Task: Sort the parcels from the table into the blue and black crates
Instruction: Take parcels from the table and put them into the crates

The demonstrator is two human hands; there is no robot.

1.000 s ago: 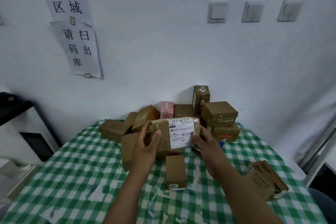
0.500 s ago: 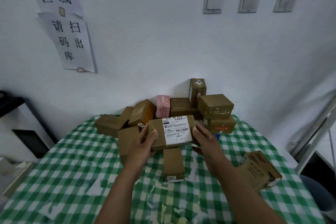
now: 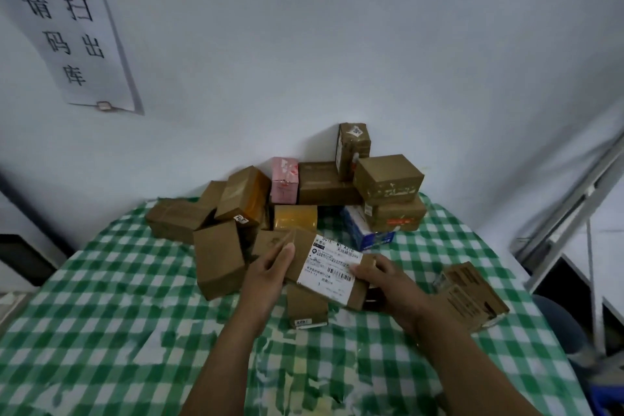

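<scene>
The fingers (image 3: 286, 254) of the left hand (image 3: 270, 277) curl round one end of the labelled parcel (image 3: 332, 263), and the right hand (image 3: 388, 284) grips the other end. The parcel is held tilted, label up, above the middle of the checked worktop (image 3: 101, 297), just over a small box (image 3: 305, 309). A pile of parcels (image 3: 324, 182) crowds the worktop's far edge.

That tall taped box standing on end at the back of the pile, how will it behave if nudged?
The tall box looks tippy: narrow, standing on end, perched high. Its tape wrap may make it slippery. Its square cardboard sides suggest it is stiff.
</scene>
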